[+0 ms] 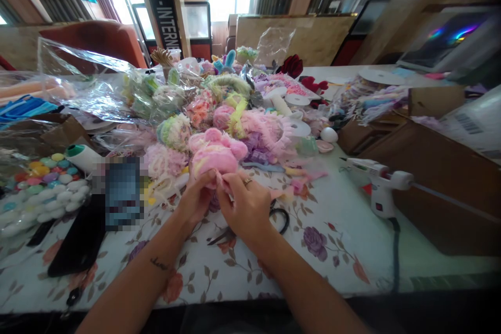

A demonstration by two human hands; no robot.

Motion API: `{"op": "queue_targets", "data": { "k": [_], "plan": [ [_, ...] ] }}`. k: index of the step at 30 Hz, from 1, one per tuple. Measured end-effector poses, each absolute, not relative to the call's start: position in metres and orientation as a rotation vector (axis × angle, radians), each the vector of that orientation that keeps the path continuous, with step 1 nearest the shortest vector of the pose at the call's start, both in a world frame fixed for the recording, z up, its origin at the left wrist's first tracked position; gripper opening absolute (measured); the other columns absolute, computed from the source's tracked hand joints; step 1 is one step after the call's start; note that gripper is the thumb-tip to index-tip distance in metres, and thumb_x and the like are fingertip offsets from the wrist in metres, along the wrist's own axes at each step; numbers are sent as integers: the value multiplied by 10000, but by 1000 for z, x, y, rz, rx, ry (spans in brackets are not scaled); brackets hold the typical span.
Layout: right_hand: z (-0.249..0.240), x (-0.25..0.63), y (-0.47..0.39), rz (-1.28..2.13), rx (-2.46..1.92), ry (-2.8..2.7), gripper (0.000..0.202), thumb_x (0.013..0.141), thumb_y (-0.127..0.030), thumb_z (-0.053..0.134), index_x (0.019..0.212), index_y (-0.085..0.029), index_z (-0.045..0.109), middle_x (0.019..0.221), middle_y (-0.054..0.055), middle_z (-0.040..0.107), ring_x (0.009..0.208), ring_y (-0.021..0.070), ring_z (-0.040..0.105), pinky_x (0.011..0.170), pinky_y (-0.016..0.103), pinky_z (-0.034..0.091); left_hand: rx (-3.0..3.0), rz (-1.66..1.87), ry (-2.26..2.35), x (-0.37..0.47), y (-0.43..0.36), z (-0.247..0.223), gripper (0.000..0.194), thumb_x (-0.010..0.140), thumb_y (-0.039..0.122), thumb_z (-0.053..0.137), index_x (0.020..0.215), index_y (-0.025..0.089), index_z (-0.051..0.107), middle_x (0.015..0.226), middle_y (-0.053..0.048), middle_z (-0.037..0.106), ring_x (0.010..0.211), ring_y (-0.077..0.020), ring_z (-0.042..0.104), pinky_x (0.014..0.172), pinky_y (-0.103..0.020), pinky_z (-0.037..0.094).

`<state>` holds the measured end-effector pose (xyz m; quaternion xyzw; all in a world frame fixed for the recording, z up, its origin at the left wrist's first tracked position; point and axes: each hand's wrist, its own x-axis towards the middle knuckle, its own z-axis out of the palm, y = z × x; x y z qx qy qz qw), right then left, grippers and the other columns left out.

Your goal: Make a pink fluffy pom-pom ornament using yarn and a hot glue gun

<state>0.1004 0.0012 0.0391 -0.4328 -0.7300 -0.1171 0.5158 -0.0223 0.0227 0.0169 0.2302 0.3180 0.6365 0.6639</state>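
A fluffy pink ball-shaped plush piece [215, 160] with small pom-poms along its top is held up over the table. My left hand [199, 193] is closed round its lower left side. Against its lower front edge, my right hand [245, 201] pinches with thumb and fingers; a bit of pink material shows between the fingertips. A ring is on one right-hand finger. Under my right hand lie scissors [282, 221], their blades poking out to the left and one black handle loop to the right.
Yarn, ribbon and plastic-wrapped craft pieces heap up behind my hands. A white glue gun [381, 182] leans by a cardboard box [450, 188] at right. At left are a black phone [78, 240], a thread cone [84, 159] and bagged pom-poms [47, 193]. Flowered cloth [313, 271] covers the table.
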Motion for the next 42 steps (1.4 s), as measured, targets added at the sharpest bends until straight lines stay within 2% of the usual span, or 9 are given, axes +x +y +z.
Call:
{"op": "queue_targets", "data": {
  "k": [4,11,17,25,27,29,32,36,42],
  "plan": [
    [39,98,-1,-312,-984,-1815,275,993,-186,537,723,-220,576,585,-15,564,528,133,491,526,276,336,455,1427,686,-23,23,19,324,595,220,923,723,169,629,648,35,646,601,-108,609,619,-222,526],
    [40,101,0,203,-1090,-1614,189,927,-258,624,747,-205,599,596,-45,540,530,114,491,552,230,386,496,1415,695,-21,24,20,296,569,268,922,637,142,663,646,12,669,619,-107,620,679,-223,548],
    [43,103,4,451,-1215,-1527,332,873,-325,629,621,-222,439,559,-72,364,532,112,380,546,240,322,497,1429,701,-20,25,20,264,595,264,897,731,142,706,715,1,716,665,-121,660,679,-232,554],
    [43,108,13,756,-1242,-1474,526,834,-483,649,551,-238,278,531,-78,277,545,111,314,535,265,264,438,1448,709,-22,25,21,288,567,246,913,725,131,700,691,3,700,653,-119,671,650,-219,561],
    [41,110,16,785,-1274,-1464,521,813,-531,676,556,-239,329,529,-74,327,553,119,354,541,268,284,455,1440,706,-22,25,22,285,579,262,911,727,132,705,714,-6,717,671,-127,683,659,-225,570],
    [39,114,20,758,-1316,-1454,451,770,-567,727,631,-231,460,587,-56,461,593,140,442,572,274,349,472,1433,703,-22,25,22,286,594,279,906,744,128,715,737,-14,732,686,-133,690,663,-229,576],
    [38,122,28,749,-1303,-1437,467,703,-569,800,922,-209,600,869,25,653,767,202,596,672,310,474,496,1411,692,-20,25,22,310,619,300,899,806,120,730,792,-33,752,719,-153,705,650,-241,586],
    [38,136,37,993,-1167,-1501,617,720,-545,790,1199,-208,596,1188,103,666,1000,265,658,784,359,553,508,1362,706,-19,23,19,363,642,292,896,914,134,715,873,-35,760,754,-165,719,658,-251,603],
    [36,155,40,1147,-1126,-1443,570,677,-502,829,1133,-226,626,1069,57,676,916,232,666,724,321,568,637,1249,700,-21,21,17,613,712,330,877,1246,175,621,1119,-96,753,931,-228,742,789,-334,637]
  ]
}}
